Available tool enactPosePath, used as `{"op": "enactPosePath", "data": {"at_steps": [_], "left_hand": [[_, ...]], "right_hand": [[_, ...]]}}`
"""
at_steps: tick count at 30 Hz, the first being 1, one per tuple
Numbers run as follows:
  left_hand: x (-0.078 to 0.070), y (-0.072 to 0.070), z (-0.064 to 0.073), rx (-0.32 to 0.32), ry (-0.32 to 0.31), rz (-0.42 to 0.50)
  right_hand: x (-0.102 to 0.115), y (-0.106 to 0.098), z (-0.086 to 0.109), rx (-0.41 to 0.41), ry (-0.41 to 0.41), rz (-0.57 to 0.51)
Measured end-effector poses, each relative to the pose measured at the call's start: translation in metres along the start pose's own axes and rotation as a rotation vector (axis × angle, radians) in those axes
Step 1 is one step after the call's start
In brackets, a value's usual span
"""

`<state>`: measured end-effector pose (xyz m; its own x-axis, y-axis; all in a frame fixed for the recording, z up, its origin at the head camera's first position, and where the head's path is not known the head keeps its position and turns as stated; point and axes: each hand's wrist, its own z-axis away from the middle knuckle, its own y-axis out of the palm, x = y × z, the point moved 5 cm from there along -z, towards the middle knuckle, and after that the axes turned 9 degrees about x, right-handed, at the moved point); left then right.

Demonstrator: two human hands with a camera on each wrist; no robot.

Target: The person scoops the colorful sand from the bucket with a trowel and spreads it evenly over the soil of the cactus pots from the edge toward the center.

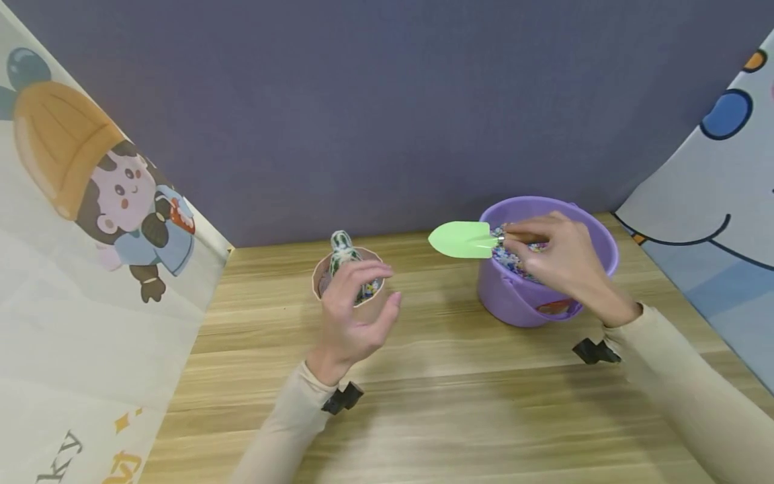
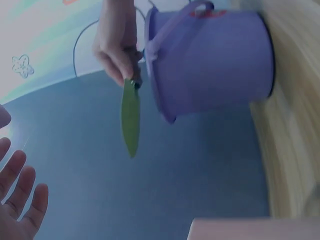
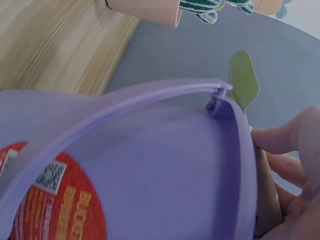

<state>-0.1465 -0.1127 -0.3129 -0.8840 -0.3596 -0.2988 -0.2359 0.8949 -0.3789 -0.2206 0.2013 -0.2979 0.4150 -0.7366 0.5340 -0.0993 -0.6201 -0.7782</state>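
Note:
My right hand (image 1: 553, 259) grips the brown handle of a small trowel (image 1: 462, 240) with a light green blade. It holds the trowel over the rim of a purple bucket (image 1: 514, 306), the blade pointing left past the edge. Small multicoloured pieces (image 1: 514, 262) lie inside the bucket. My left hand (image 1: 357, 316), fingers spread and loosely bent, hovers at a pink pot (image 1: 317, 279) and holds nothing. A green and white cactus (image 1: 342, 247) stands in the pot among more coloured bits, partly hidden behind the fingers. In the right wrist view the bucket's handle (image 3: 125, 97) hangs down its side.
Under everything is a wood-grain table (image 1: 423, 403). A dark blue-grey panel (image 1: 387, 121) rises along the back edge. Printed white panels stand at the left (image 1: 91, 269) and right (image 1: 719, 222). A red label (image 3: 60, 195) is stuck on the bucket's side.

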Motion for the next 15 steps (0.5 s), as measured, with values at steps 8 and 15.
{"op": "enactPosePath", "data": {"at_steps": [8, 15], "left_hand": [[-0.003, 0.036, -0.001, 0.070, 0.030, 0.079], [0.005, 0.066, 0.002, 0.216, -0.109, 0.143]], "right_hand": [[-0.011, -0.012, 0.013, -0.063, 0.030, 0.054], [-0.028, -0.024, 0.025, -0.099, 0.025, 0.061]]}}
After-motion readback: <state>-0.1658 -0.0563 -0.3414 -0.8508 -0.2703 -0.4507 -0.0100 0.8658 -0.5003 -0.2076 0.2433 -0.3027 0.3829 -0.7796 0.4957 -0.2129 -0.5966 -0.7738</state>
